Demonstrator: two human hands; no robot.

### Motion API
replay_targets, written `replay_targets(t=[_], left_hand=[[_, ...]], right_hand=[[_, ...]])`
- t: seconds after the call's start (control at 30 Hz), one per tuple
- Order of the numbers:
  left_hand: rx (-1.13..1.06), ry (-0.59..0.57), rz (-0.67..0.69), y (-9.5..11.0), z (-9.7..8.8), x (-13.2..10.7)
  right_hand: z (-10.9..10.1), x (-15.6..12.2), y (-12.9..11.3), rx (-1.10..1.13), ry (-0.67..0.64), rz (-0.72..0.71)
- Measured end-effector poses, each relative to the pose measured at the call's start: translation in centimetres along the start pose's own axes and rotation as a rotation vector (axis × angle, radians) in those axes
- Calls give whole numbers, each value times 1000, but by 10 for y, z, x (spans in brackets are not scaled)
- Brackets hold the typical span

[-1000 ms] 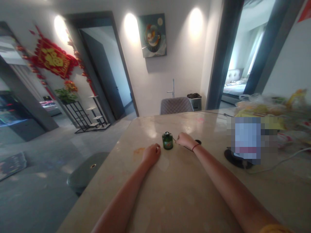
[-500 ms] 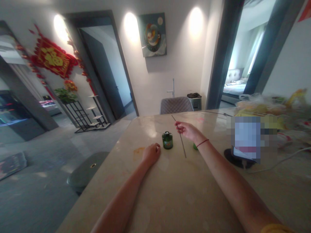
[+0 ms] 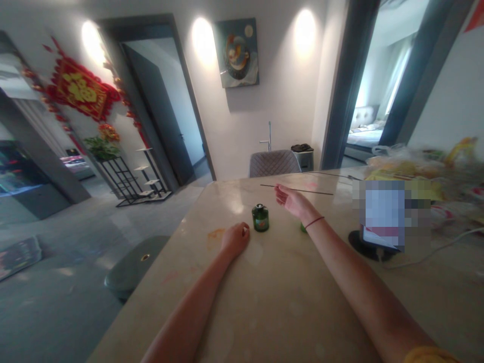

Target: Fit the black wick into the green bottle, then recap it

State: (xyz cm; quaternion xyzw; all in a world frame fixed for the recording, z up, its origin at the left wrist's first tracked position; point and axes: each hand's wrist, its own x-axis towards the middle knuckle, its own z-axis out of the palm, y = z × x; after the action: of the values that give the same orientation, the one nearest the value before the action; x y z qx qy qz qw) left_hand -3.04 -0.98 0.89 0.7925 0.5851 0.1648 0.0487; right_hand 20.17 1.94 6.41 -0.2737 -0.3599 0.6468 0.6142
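My right hand [image 3: 290,199] pinches a thin dark stick [image 3: 313,192], which now lies almost level across the far part of the table, its longer end to the right. A small green glass bottle [image 3: 260,219] stands upright, with a narrow opening in its top. Close to the bottle's left side my left hand [image 3: 236,237] rests on the table, fingers curled in and nothing visible in them. Partly covered by my right wrist is a green object [image 3: 303,228], too hidden to name.
On the right of the table [image 3: 280,302], a phone [image 3: 381,217] stands on a round black base with a white cable [image 3: 427,259]. Behind it are plastic bags [image 3: 408,159]. A quilted chair [image 3: 275,164] is at the far edge, a green stool [image 3: 132,269] at the left.
The stick has turned in my right hand from steep and slanted to nearly level. My right hand has rotated slightly; my left hand and the bottle stay put.
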Motion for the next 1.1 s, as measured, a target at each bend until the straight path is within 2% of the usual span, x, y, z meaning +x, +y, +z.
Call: replay_targets(t=[0.13, 0.3, 0.47, 0.6, 0.8, 1.1], left_hand=[[-2, -14, -20, 2, -2, -1], [-1, -4, -9, 1, -1, -1], [-3, 4, -10, 2, -1, -1], [2, 5, -16, 2, 0, -1], [8, 26, 24, -3, 5, 1], [3, 16, 16, -2, 3, 0]], right_hand=[[3, 1, 0, -169, 81, -105], [13, -1, -5, -611, 169, -332], [24, -6, -5, -1034, 94, -516], [29, -10, 2, -1292, 47, -576], [33, -12, 12, -1335, -14, -581], [29, -3, 20, -997, 33, -432]])
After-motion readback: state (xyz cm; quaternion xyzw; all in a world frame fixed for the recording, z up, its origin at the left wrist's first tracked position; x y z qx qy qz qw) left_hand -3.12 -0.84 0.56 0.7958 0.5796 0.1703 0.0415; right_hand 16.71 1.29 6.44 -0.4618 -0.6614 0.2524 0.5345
